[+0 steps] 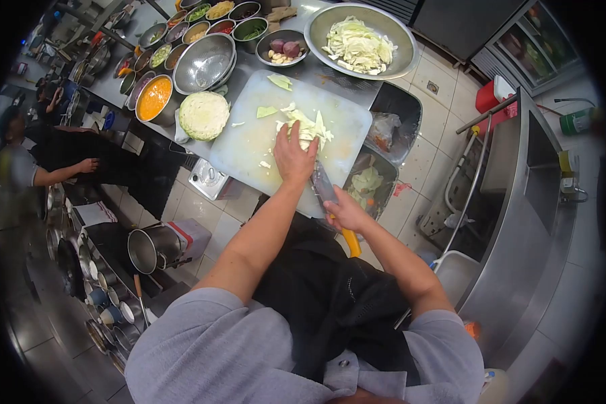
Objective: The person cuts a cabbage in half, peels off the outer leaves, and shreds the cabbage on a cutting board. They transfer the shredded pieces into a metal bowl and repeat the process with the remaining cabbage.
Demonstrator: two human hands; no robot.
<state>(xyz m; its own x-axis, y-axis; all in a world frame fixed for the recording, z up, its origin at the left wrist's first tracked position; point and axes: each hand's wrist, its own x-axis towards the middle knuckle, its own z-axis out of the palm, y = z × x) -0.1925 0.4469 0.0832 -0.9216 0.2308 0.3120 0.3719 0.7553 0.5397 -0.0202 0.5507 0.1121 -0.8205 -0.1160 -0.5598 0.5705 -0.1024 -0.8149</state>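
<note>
On the white cutting board, my left hand bears down on a small heap of cut cabbage, its fingers curled over the near side and partly hiding it. My right hand is closed on a kitchen knife with a yellow handle. The blade lies just right of my left wrist, low over the board. A halved cabbage rests at the board's left edge, cut face up. Loose cabbage pieces lie on the far part of the board.
Beyond the board stands a large metal bowl of cut cabbage, beside a bowl of onions and garlic. An orange-filled pot is at left. Bins with scraps stand right of the board. Another person works at far left.
</note>
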